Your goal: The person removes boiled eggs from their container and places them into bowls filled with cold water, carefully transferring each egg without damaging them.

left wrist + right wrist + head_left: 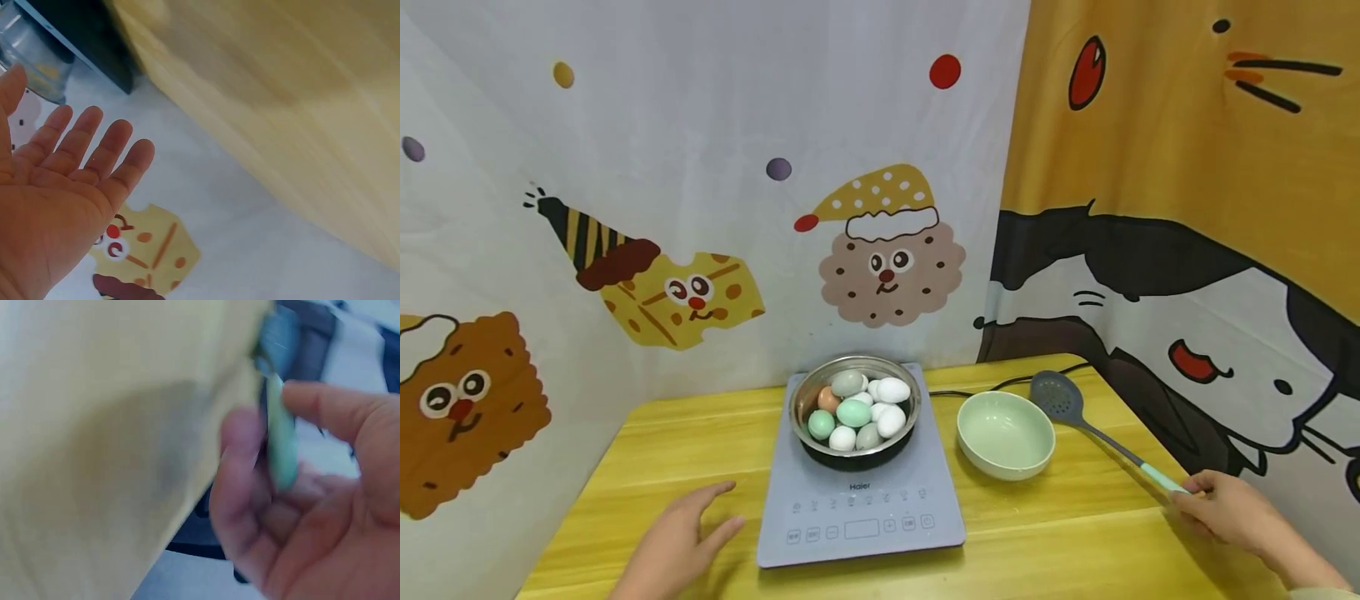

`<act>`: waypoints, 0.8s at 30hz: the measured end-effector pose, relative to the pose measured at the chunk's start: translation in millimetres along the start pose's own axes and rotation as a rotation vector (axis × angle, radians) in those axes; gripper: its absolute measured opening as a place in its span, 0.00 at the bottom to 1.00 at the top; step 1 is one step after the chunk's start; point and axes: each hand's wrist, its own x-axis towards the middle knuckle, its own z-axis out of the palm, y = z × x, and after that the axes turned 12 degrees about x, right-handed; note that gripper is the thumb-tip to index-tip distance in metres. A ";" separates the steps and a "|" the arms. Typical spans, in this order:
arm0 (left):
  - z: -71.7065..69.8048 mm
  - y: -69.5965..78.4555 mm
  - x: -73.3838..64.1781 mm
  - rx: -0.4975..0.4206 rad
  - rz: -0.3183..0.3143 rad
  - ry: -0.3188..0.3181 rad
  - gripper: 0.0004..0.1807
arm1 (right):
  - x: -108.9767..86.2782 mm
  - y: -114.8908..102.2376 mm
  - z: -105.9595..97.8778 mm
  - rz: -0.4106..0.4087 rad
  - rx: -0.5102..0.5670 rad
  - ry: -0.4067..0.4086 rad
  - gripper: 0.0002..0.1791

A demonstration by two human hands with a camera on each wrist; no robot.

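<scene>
At the right, my right hand (1232, 510) grips the light green handle (282, 434) of a skimmer between thumb and fingers. The skimmer's grey perforated head (1057, 397) lies by the light green bowl (1006, 435), and its shaft slants toward me. My left hand (676, 542), fingers spread and palm bare in the left wrist view, is to the left of the induction cooker (861, 508). On the cooker stands a metal pot (799, 417) filled with several eggs (854, 413), white, green, grey and brown.
The wooden table (685, 442) carries everything. Behind the cooker and bowl runs a black cord (1011, 382). A printed cloth (715, 167) hangs along the back, left and right edges of the table.
</scene>
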 end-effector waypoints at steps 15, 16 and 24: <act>5.4 40.8 20.6 -0.061 0.085 0.191 0.28 | 9.4 -22.4 19.0 -0.226 1.162 0.156 0.04; 6.6 43.5 23.6 -0.066 0.090 0.204 0.28 | 11.7 -28.2 24.3 -0.189 1.156 0.211 0.05; 14.1 59.7 41.8 -0.071 0.151 0.371 0.28 | 16.5 -51.6 38.7 -0.114 1.029 0.284 0.47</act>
